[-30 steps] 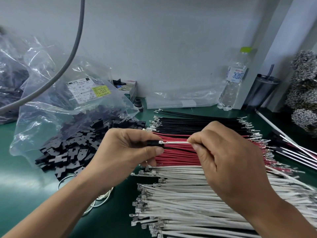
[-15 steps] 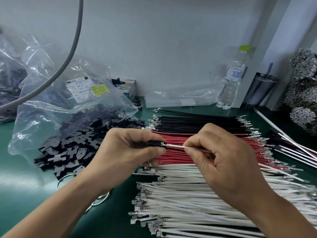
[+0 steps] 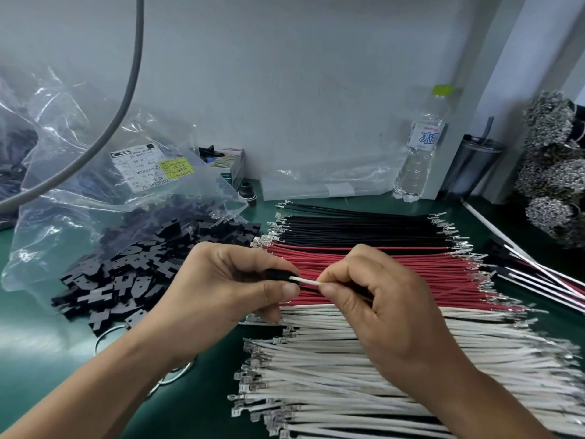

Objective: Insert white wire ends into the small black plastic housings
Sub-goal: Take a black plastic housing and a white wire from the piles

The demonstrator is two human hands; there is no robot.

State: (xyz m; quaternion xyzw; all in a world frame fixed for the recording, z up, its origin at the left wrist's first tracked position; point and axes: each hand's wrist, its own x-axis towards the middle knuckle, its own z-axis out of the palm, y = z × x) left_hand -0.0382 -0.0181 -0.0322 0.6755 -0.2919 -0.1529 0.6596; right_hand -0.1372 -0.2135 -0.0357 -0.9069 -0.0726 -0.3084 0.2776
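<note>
The hands are working close together above the desk (image 3: 47, 327), each pinching its own part: the left hand (image 3: 221, 289) is gripping a small black housing (image 3: 278, 275) between thumb and forefinger, while the right hand (image 3: 386, 305) is pinching a white wire (image 3: 308, 282) near its end, thumb and forefinger curled tight on it. Holding the wire so near its tip is probably keeping the thin, flexible lead from buckling as it is being fed in, and the housing's mouth is facing the wire so the two line up; the wire's end is meeting the housing, though how deep it is sitting I cannot tell. Below, more white wires (image 3: 364, 375) are lying in a neat row with crimped metal terminals at their ends, next to red wires (image 3: 395, 261) and black wires (image 3: 364, 226) laid the same way, presumably for easy picking. Matte, blocky black housings (image 3: 126, 274) are spilling from a crinkled clear plastic bag (image 3: 79, 191) just beside the left hand.
</note>
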